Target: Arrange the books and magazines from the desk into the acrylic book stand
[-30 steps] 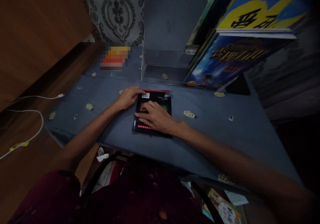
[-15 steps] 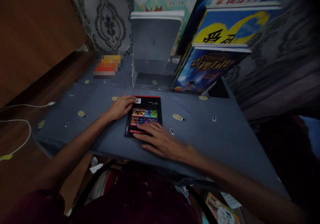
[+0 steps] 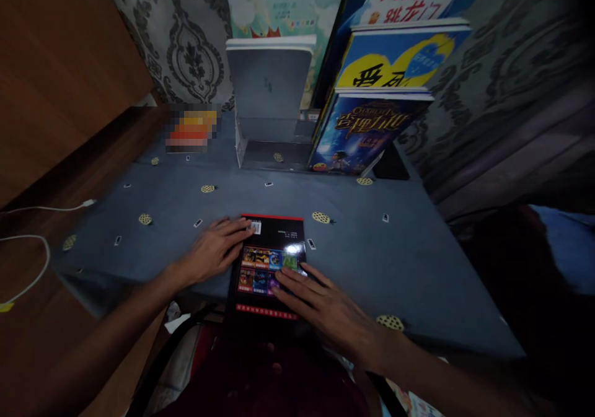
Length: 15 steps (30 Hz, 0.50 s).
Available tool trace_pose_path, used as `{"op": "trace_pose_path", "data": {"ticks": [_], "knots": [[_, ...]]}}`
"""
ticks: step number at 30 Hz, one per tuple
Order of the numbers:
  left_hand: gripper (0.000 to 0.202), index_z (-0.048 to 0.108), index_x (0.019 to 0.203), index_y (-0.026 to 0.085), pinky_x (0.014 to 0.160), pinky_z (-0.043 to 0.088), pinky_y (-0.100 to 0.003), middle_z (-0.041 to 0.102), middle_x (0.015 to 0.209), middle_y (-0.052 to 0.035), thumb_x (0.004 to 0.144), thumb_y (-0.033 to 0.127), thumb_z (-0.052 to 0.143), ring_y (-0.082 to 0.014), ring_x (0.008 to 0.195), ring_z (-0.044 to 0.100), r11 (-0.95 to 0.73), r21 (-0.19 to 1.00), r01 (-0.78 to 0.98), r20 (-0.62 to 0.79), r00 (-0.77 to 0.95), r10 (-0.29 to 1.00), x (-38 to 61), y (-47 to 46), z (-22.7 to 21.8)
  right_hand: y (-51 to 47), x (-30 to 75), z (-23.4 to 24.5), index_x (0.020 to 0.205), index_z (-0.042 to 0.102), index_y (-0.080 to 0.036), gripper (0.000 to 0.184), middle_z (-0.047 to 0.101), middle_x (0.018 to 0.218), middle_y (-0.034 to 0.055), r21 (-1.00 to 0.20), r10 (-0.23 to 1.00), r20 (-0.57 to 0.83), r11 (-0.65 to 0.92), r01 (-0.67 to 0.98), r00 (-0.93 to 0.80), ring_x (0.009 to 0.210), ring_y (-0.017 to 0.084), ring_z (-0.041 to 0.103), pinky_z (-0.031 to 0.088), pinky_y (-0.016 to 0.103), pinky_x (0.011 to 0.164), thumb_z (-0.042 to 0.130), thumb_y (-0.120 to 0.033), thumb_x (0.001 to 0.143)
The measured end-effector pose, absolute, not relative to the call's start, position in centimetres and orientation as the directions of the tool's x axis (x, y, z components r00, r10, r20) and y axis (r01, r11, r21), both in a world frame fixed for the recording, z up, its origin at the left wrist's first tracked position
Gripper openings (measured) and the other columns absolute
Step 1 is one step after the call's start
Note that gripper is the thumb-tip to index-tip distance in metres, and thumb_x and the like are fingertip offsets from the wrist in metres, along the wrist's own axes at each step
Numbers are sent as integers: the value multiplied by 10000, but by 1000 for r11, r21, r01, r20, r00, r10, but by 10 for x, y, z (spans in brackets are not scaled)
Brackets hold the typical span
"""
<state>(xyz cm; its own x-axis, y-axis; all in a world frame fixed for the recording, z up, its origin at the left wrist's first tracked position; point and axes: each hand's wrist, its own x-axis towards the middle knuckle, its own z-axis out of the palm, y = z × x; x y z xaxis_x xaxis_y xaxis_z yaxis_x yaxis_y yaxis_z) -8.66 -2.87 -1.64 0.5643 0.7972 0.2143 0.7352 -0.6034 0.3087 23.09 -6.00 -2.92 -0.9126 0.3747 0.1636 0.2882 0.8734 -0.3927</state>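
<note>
A black book with a red top edge lies closed, a barcode and rows of small coloured pictures facing up. It straddles the front edge of the table, its lower part jutting toward my body. My left hand rests at the book's upper left side, its stretched fingertips touching the cover by the barcode. Across the lower right of the cover lies my right hand, fingers extended and slightly spread, hiding some of the pictures. Neither thumb is seen gripping the book.
A clear stand with a grey book stands at the back. Beside it, several upright books include a blue one. A blurred orange-red item lies back left. A white cable hangs at the left.
The book has slid toward my body and now overhangs the front edge. Both hands have moved back with it. The view has shifted slightly.
</note>
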Motion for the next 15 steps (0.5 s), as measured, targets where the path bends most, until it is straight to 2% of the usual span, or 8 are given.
{"op": "trace_pose_path", "data": {"ticks": [2, 4, 8, 10, 12, 14, 15], "knots": [[427, 556, 1419, 225, 1152, 417, -554, 582, 1471, -111, 1007, 226, 443, -244, 1363, 550, -607, 332, 722, 210, 570, 794, -85, -38, -16, -65, 234, -27, 1611, 233, -274, 790, 494, 1551, 87, -384, 345, 201, 889, 251, -917, 1464, 243, 432, 397, 535, 1200, 573, -69, 928], [400, 591, 1387, 242, 1155, 414, -563, 587, 1467, -103, 1009, 255, 464, -247, 1362, 553, -603, 393, 694, 205, 574, 793, -86, -41, -11, -64, 235, -20, 1575, 340, -271, 682, 590, 1472, 74, -390, 315, 265, 899, 198, -911, 1418, 239, 498, 454, 520, 1161, 556, -92, 954], [344, 678, 1293, 294, 1152, 430, -550, 634, 1418, -71, 1029, 379, 475, -258, 1384, 535, -494, 675, 549, 150, 553, 820, -94, -38, 10, -49, 231, 6, 1507, 461, -287, 525, 712, 1320, 57, -447, 332, 490, 889, 95, -806, 1288, 214, 629, 547, 481, 1068, 495, -133, 1006], [400, 702, 1269, 310, 1169, 411, -547, 662, 1382, -66, 1045, 468, 411, -269, 1381, 538, -365, 830, 422, 127, 494, 860, -96, -36, 17, -37, 226, 20, 1441, 544, -316, 445, 732, 1284, 47, -555, 461, 539, 824, 114, -705, 1185, 211, 694, 599, 447, 989, 494, -187, 1018], [497, 713, 1263, 299, 1193, 381, -529, 681, 1354, -69, 1038, 562, 357, -282, 1357, 561, -221, 936, 275, 104, 383, 918, -93, -33, 18, -22, 218, 30, 1277, 680, -332, 309, 779, 1156, 23, -703, 660, 512, 690, 174, -550, 1034, 222, 748, 639, 417, 883, 532, -277, 1012], [535, 721, 1250, 268, 1193, 386, -485, 696, 1330, -72, 994, 634, 426, -291, 1322, 588, -128, 984, 122, 99, 217, 971, -84, -27, 15, -3, 207, 35, 1081, 761, -304, 226, 799, 981, 12, -822, 811, 452, 541, 180, -372, 889, 235, 759, 647, 403, 788, 575, -392, 986], [532, 729, 1230, 251, 1179, 407, -460, 706, 1312, -73, 961, 649, 498, -291, 1299, 604, -112, 992, 50, 105, 132, 986, -77, -22, 13, 7, 200, 35, 1016, 771, -282, 252, 794, 925, 13, -860, 852, 429, 487, 152, -300, 850, 239, 751, 641, 401, 765, 590, -451, 968]]}}
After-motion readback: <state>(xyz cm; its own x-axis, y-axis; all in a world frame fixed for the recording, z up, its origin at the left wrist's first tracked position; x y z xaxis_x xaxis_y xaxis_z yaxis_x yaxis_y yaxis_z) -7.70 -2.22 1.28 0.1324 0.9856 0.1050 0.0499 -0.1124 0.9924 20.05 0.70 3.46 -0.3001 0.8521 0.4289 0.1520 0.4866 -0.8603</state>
